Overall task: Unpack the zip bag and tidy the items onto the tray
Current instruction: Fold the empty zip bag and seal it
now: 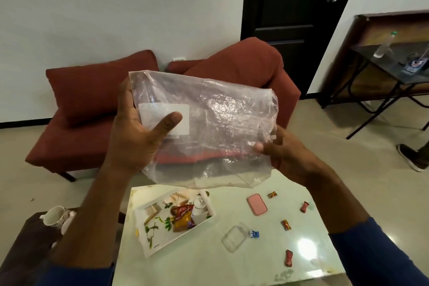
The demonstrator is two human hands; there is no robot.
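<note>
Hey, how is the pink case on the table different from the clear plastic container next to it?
The pink case is opaque and coloured, while the clear container is see-through, with the table showing through it. The pink case lies farther from the camera, near a wrapped candy; the clear container lies nearer, touching a blue wrapped candy. The pink case looks closed; the clear container looks empty. Both are rounded rectangles lying flat on the table, outside the tray.
</note>
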